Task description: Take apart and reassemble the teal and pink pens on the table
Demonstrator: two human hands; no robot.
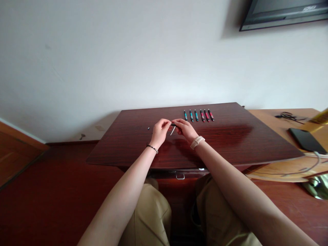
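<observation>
White wall across the whole upper half of the frame, with the corner of a dark screen in the upper right. Below it, at centre, a dark red wooden tabletop; to its right, a paler wooden surface carrying a black phone and a tangle of cable. Along the bottom edge, two bare forearms over khaki trousers.

At centre frame, left hand and right hand drawn close together above the tabletop, both nearly closed, fingertips pinched on the two ends of a dark pen part. Slanting down from it into the gap between the hands, a thin pale refill; too small to tell which fingers grip it. Beaded bracelet on the left wrist, pale watch band on the right.

Just right of the hands and higher in the frame, a neat row of six pens, three teal and three red, lying side by side. Left of the hands, a tiny dark piece alone on the wood, well apart from the row.

Likely trouble: with so fine a pinch, slipping of the refill and rolling off the smooth top; bending it through forcing at an angle; losing the tiny loose piece to a brush of the left wrist.
</observation>
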